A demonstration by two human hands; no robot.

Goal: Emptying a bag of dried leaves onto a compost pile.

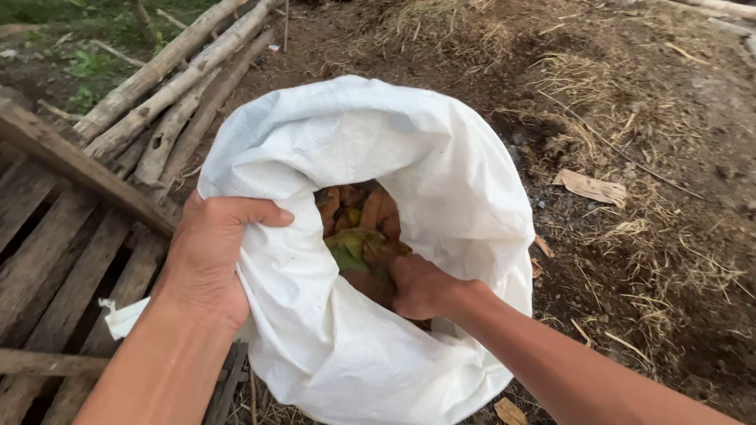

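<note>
A large white woven sack stands open in the middle, its rim rolled outward. Inside lie brown and green dry leaves. My left hand grips the sack's left rim, thumb over the edge. My right hand reaches down into the mouth, fingers closed among the leaves; whether it holds any I cannot tell.
Weathered wooden planks and several bare poles lie at the left. Bare dark soil with dry straw spreads to the right, with a scrap of brown cardboard on it. A dry leaf lies by the sack's base.
</note>
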